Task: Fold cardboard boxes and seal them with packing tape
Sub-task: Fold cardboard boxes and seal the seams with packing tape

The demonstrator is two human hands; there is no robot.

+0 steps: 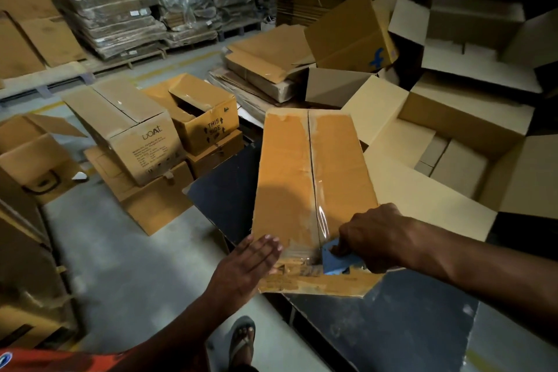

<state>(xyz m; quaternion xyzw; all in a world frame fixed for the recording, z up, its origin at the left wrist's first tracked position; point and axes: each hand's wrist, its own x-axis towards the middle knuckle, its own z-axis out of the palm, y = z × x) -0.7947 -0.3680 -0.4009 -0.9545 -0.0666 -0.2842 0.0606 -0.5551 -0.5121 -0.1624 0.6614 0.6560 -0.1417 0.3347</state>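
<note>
The left hand [250, 263] lies flat on the near left corner of the cardboard box [305, 190], fingers [267, 246] straight and together, pressing down and gripping nothing. The box rests flaps-closed on a dark surface [392, 326], its centre seam [312, 178] running away from the person, starting just right of the left fingertips. Clear packing tape [320, 217] covers the seam and wrinkles visibly at the near end, between the two hands. Right of the seam, the right hand [371, 238] is curled round a blue tape dispenser [339, 260], held against the box's near edge. Judgement: the strip is laid and the step in hand is cutting and wrapping its tail over the edge. To do it well, the left hand should hold the flaps level while the dispenser is drawn down past the edge under tension, then twisted sharply so the blade severs cleanly; the wrinkled stretch near the right fingers wants smoothing afterwards. Further right, beyond the right wrist, open finished boxes [453, 145] stand nested together.
</note>
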